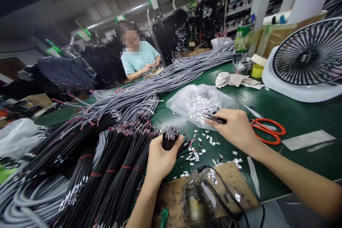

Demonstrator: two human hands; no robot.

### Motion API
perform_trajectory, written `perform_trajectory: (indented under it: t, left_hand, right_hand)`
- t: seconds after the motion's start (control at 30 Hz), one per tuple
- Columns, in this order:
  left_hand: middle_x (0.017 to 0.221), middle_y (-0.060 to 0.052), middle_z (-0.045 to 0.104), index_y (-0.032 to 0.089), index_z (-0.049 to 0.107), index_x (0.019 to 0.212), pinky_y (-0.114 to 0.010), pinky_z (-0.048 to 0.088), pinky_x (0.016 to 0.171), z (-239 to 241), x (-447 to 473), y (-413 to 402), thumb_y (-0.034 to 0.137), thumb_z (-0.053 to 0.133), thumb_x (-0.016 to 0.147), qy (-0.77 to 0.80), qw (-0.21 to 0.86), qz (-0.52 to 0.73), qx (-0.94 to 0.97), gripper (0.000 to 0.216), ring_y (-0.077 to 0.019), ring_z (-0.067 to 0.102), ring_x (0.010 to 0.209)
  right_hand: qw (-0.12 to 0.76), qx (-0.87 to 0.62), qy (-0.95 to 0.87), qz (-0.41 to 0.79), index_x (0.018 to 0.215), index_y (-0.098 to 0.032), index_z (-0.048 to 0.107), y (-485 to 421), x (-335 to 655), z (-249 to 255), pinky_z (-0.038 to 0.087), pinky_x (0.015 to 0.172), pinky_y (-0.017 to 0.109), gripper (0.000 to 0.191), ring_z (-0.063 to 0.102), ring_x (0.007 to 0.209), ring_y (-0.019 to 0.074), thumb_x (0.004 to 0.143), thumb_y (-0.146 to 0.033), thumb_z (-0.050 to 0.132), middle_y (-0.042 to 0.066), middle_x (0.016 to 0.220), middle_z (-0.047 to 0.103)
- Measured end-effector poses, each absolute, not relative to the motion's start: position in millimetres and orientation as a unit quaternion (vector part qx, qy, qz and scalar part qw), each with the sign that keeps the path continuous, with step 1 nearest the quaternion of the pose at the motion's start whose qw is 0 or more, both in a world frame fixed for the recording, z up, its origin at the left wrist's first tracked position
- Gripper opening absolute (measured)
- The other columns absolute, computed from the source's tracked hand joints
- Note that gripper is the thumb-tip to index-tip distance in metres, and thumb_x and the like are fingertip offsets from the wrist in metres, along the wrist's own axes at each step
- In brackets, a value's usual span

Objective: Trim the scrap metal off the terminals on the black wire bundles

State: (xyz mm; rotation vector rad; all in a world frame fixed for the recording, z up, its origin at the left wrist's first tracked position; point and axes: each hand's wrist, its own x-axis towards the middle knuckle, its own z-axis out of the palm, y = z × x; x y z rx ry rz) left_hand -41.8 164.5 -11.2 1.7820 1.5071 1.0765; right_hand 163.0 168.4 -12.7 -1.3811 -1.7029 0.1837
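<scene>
My left hand (161,158) is closed around a small bundle of black cables (170,137), their cut ends pointing up. My right hand (236,128) pinches a thin dark tool, probably tweezers (215,118), with its tip at a clear plastic bag of small silver metal pieces (199,101). More silver pieces (200,149) lie scattered on the green table (294,117) between my hands. Large bundles of black cables (112,171) tied with red bands lie at the left.
Orange-handled scissors (267,130) lie right of my right hand. A white fan (307,60) stands at the far right. Grey cable bundles (160,82) run across the table. A wooden board (203,192) with a device sits near me. Another person (139,60) works opposite.
</scene>
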Motion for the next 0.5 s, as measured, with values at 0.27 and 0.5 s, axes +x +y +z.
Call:
perform_trajectory:
  t: [0.27,0.5]
  left_hand:
    - [0.072,-0.003,0.065,0.012,0.062,0.075,-0.024,0.043,0.063,-10.6,-39.4,165.2,0.033,0.06,0.075,0.504,0.345,0.376,0.697,0.021,-0.017,0.057,0.068]
    - [0.063,-0.002,0.061,0.011,0.062,0.067,-0.023,0.039,0.053,-10.1,-41.0,160.0,0.032,0.061,0.074,0.525,0.354,0.359,0.686,0.022,-0.0144,0.052,0.058]
  right_hand:
    - [0.469,-0.392,-0.735,0.294,0.095,-0.019,0.069,162.5,144.5,-22.4,0.048,0.072,0.029,0.02,0.062,0.082,0.0162,0.083,-0.026,0.054,0.006,0.092,0.069]
    - [0.486,-0.398,-0.705,0.329,0.09,-0.016,0.069,158.2,139.4,-20.8,0.047,0.067,0.028,0.019,0.061,0.076,0.0153,0.081,-0.027,0.057,0.006,0.087,0.069]
